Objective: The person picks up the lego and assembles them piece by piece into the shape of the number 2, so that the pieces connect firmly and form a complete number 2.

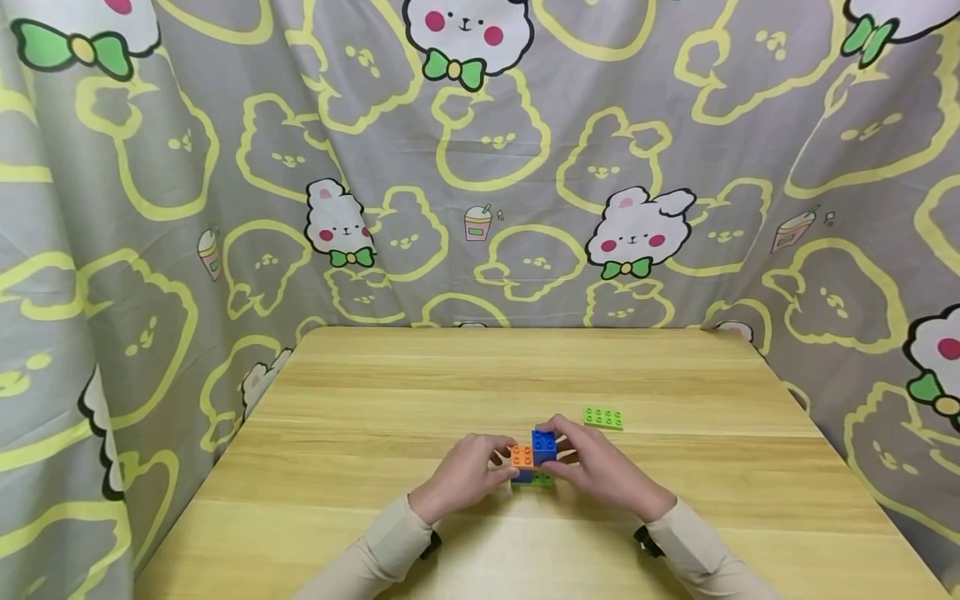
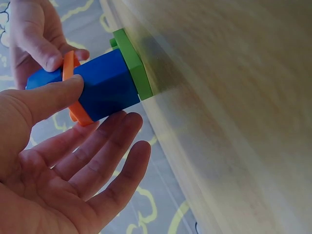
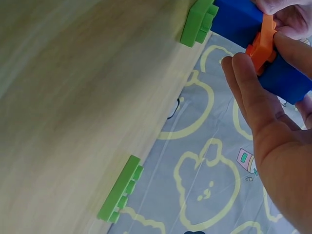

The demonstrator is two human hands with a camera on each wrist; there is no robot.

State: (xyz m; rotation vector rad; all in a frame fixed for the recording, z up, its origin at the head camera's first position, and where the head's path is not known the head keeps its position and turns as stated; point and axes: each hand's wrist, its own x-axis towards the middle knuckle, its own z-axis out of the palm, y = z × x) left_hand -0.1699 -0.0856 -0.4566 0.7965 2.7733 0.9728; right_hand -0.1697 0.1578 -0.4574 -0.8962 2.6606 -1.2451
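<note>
While both hands (image 1: 465, 477) hold it, the block stack (image 1: 533, 457) shows blue, orange, green.

Hands (image 3: 273, 97) pinch orange plate (image 3: 261, 46) – blue bricks (image 3: 239, 22)

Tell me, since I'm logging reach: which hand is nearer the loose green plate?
Right. The right hand lies just below-left of the green plate; the left hand sits farther left, beyond the brick stack.
</note>
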